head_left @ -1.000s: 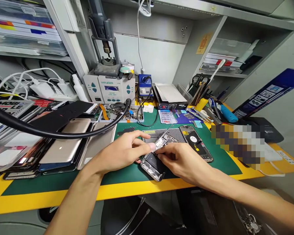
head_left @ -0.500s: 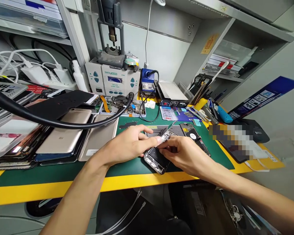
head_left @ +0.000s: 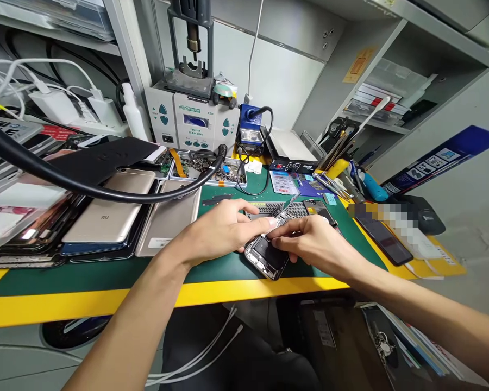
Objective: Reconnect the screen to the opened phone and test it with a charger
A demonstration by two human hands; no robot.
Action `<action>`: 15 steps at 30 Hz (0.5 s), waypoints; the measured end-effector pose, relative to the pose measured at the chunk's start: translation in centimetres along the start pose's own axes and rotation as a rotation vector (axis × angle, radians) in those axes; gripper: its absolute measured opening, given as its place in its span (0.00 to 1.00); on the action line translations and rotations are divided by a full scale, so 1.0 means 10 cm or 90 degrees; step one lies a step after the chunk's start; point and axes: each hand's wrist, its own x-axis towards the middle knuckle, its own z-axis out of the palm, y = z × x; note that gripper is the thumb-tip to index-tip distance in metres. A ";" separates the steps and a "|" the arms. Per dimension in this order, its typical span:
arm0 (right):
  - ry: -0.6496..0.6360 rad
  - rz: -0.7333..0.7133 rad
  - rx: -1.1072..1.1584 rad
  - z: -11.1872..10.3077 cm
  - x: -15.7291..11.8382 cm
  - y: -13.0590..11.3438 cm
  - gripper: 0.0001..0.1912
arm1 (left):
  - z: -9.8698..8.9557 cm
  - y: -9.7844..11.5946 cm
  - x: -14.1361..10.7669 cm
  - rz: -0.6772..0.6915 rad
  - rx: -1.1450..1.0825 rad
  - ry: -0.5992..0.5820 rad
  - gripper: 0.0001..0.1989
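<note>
An opened phone [head_left: 264, 262] lies at an angle on the green mat, its battery and metal inner parts exposed. My left hand [head_left: 224, 231] grips it from the left, thumb pressed on the upper inside and fingers around the edge. From the right, my right hand [head_left: 313, 239] pinches thumb and forefinger together over the middle of the phone. Whatever sits between those fingertips is hidden. A thin dark strip [head_left: 290, 203] sticks up from the phone's far end. Behind it is a perforated metal plate [head_left: 264, 209], and another dark phone part [head_left: 320, 209] lies beyond my right hand.
Stacked gold phones [head_left: 110, 209] lie left on the green mat [head_left: 224, 271]. A thick black hose [head_left: 106, 190] arches over them to the grey soldering station [head_left: 195, 122]. A parts tray [head_left: 204, 168] stands in front of it. Tools [head_left: 342, 174] and a dark phone [head_left: 385, 236] are at right.
The camera view has shifted slightly, so the bench appears higher. My right fingers sit a little differently over the phone and more of its battery shows. My left hand keeps its hold.
</note>
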 end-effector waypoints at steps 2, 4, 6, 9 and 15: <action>0.002 0.003 0.000 0.00 -0.01 0.01 0.12 | 0.00 -0.01 0.00 0.006 0.003 -0.001 0.25; -0.009 -0.009 -0.007 0.01 -0.02 0.03 0.13 | 0.00 -0.01 0.00 0.011 0.005 -0.002 0.25; -0.024 -0.027 -0.021 0.02 -0.04 0.05 0.15 | 0.00 -0.02 0.00 0.013 0.007 0.001 0.26; -0.039 -0.061 -0.056 0.03 -0.09 0.08 0.16 | 0.00 -0.05 0.01 0.016 0.010 0.006 0.27; -0.059 -0.102 -0.067 0.13 -0.21 0.09 0.16 | 0.01 -0.07 0.02 0.027 0.011 0.007 0.28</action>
